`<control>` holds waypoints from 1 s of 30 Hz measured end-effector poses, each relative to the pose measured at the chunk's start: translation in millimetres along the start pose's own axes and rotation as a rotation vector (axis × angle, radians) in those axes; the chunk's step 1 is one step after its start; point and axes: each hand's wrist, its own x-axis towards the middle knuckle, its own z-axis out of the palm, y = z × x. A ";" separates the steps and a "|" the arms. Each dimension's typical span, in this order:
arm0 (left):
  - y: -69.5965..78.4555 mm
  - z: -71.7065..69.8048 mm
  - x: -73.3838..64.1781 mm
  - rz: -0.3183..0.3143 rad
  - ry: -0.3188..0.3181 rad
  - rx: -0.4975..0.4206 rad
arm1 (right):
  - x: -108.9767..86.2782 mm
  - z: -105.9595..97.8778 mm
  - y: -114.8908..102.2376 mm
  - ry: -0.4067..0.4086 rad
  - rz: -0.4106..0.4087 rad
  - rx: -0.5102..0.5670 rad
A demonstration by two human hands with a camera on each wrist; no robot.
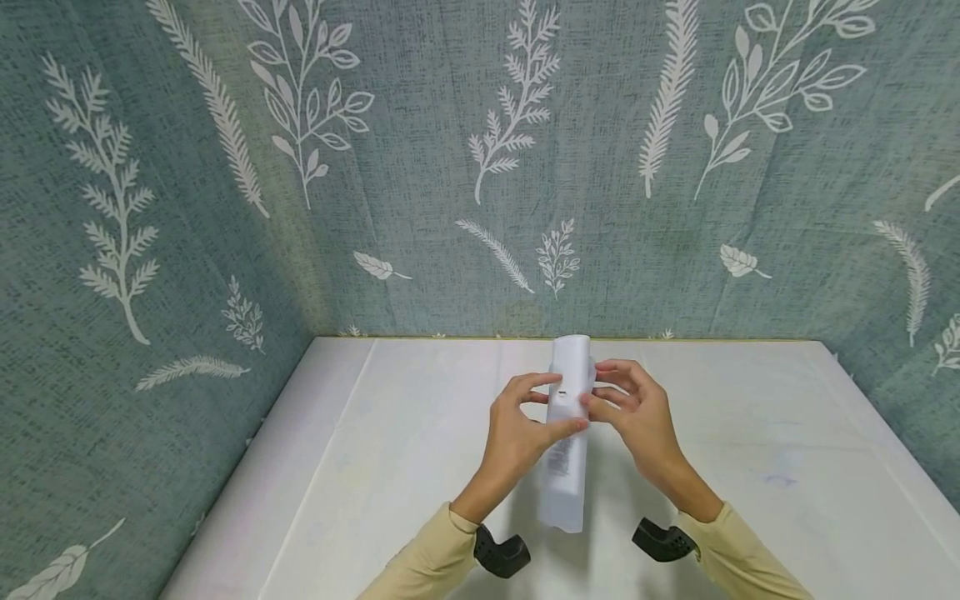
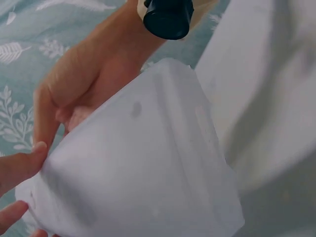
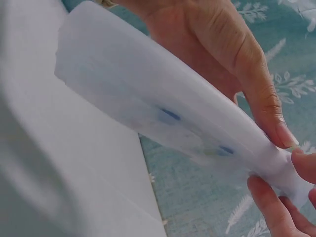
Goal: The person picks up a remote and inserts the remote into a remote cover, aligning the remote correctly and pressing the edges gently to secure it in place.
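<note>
A white, frosted plastic packet (image 1: 567, 467), folded into a long narrow shape, is held above the table with its length pointing away from me. Faint print runs along its lower half, and a small dark mark shows near the middle. My left hand (image 1: 522, 421) grips it from the left, thumb across the front and fingertips at the upper left edge. From the right, my right hand (image 1: 637, 412) pinches the other edge between thumb and fingers. In the right wrist view, blue marks show on the packet (image 3: 143, 79); its contents cannot be made out.
The white table (image 1: 420, 417) reaches back to a green-blue cloth wall (image 1: 420, 167) with white leaf patterns, which also closes in the left and right sides. A black wrist camera (image 1: 501, 552) sits on my left wrist, another black camera (image 1: 663, 540) on my right.
</note>
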 end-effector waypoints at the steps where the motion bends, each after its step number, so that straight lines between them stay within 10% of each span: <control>1: -0.4 0.5 0.3 -0.008 -0.001 -0.009 | -0.1 -0.2 -0.5 -0.003 0.001 0.000; 16: -4.6 0.8 2.4 -0.105 -0.040 -0.280 | -0.3 -1.7 3.4 -0.075 -0.095 0.002; 30: -9.0 0.1 2.2 -0.182 -0.186 -0.705 | 0.6 -2.9 7.3 -0.113 0.014 0.052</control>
